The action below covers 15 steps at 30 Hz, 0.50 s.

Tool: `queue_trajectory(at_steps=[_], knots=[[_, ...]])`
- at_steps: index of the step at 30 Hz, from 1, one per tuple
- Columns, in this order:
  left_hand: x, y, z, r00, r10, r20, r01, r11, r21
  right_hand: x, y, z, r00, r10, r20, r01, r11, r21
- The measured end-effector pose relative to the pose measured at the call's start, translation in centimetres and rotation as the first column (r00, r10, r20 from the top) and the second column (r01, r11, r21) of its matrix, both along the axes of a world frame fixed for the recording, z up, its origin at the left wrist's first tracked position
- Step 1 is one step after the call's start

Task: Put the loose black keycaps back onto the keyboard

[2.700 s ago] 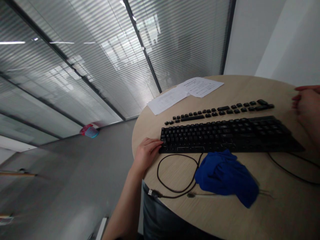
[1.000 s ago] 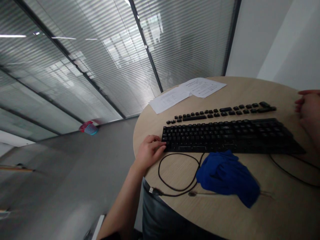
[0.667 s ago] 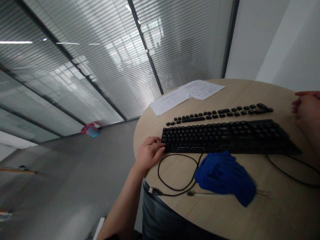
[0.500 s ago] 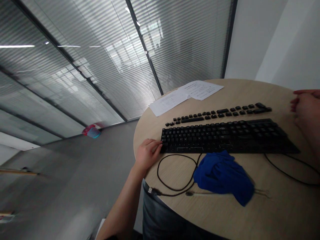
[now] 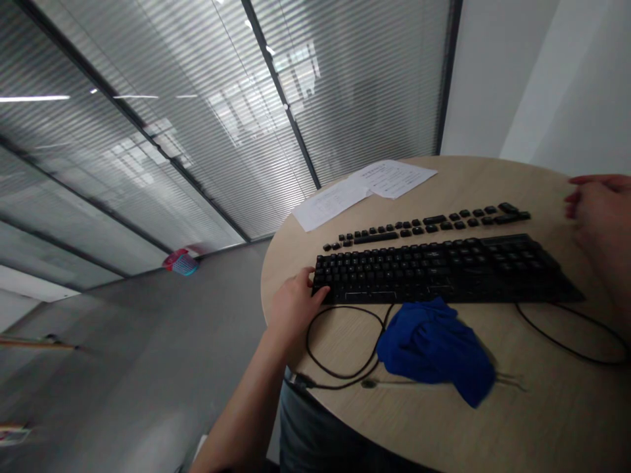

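A black keyboard (image 5: 444, 272) lies on the round wooden table (image 5: 493, 177). Its left end is gripped by my left hand (image 5: 294, 303), with the thumb over the near corner and the fingers at the left edge. My right hand (image 5: 599, 207) is at the far right, beyond the keyboard's right end, with fingers partly bent and its grasp hard to make out. Two rows of loose black keycaps (image 5: 434, 220) lie behind the keyboard. In front of it sits a crumpled blue cloth (image 5: 436, 348), partly covering a thin wire tool (image 5: 409, 383).
White printed papers (image 5: 389, 177) lie at the table's far left edge. A black cable (image 5: 345, 376) with a USB plug loops at the near left, and more cable curves at the right. A red and blue basket (image 5: 183, 263) stands on the floor by the glass wall.
My left hand has shifted so its thumb is now over the keyboard's near left corner. My right hand shows slightly further left. The view has shifted slightly.
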<state>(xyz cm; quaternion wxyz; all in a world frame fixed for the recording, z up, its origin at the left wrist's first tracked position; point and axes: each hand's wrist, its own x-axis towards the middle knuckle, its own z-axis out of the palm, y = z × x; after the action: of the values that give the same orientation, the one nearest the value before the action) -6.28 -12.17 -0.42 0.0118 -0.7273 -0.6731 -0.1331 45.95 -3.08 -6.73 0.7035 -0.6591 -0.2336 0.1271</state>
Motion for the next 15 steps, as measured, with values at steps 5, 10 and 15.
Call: queue_trajectory(at_steps=[5, 10, 15], knots=[[0.5, 0.2, 0.5, 0.998, 0.016, -0.053, -0.017, 1.000, -0.018, 0.9, 0.4, -0.7, 1.000, 0.007, 0.006, -0.007, 1.000, -0.003], [1.1, 0.2, 0.5, 0.998, 0.062, -0.013, -0.063, 0.996, -0.056, 1.4, 0.6, -1.3, 1.000, 0.011, 0.020, -0.012, 0.999, 0.030], [-0.1, 0.5, -0.3, 0.981, 0.047, 0.188, -0.036, 0.997, -0.062, 1.7, 0.8, -1.5, 0.999, 0.026, 0.028, -0.026, 1.000, -0.008]])
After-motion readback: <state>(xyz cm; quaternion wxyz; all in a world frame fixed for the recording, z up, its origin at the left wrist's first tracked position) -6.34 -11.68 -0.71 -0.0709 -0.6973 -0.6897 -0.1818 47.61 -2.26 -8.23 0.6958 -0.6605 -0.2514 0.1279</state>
